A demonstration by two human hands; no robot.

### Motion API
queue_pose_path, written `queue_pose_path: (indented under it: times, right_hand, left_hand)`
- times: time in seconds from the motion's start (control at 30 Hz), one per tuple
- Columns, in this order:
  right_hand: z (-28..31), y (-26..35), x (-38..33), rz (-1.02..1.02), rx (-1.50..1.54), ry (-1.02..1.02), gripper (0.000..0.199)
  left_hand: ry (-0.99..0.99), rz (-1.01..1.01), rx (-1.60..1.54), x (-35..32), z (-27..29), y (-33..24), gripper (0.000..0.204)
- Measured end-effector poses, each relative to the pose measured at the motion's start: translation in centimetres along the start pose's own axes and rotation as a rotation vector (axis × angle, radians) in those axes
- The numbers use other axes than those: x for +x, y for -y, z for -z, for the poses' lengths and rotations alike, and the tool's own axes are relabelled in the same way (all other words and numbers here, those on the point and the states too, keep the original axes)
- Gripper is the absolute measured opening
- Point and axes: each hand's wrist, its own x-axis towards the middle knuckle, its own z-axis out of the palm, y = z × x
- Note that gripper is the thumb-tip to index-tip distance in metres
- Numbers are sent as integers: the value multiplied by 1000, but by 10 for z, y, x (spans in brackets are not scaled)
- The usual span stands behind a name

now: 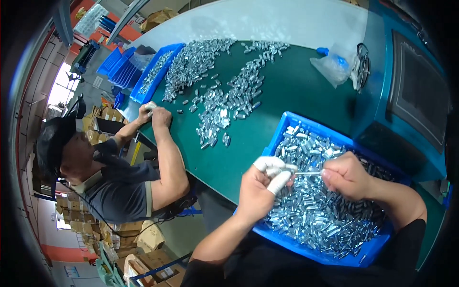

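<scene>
Metal piece (289, 168) is pinched by the nearly closed left hand (260, 186); a thin rod (308, 173) is gripped in the tightly closed right hand (348, 177); both are held above a blue bin (311, 251) heaped with metal parts (315, 215)

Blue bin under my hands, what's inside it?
The blue bin holds a heap of small, shiny metal parts. Your left hand and right hand hide some of them from this view, and the lower layers and the bin's bottom are covered by the heap.
</scene>
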Motion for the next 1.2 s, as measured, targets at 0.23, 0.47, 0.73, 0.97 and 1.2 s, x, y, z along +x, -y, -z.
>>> queue_pose_path:
  times: [0.23, 0.47, 0.73, 0.97, 1.2]
  right_hand:
    - [-9, -9, -1, 63, -108, 15, 35]
    - [-18, -1, -3, 132, -247, 23, 28]
    - [-17, 10, -8, -172, 195, 193, 36]
    - [-14, 13, -4, -318, 302, 153, 43]
    - [-11, 6, -3, 79, 0, 107, 34]
  left_hand:
    - [92, 47, -16, -6, 3, 11, 19]
    - [165, 122, 242, -8, 2, 10, 5]
    - [281, -463, 683, -3, -7, 9, 19]
    - [127, -596, 720, 1, -20, 5, 27]
    - [191, -591, 802, -8, -15, 8, 25]
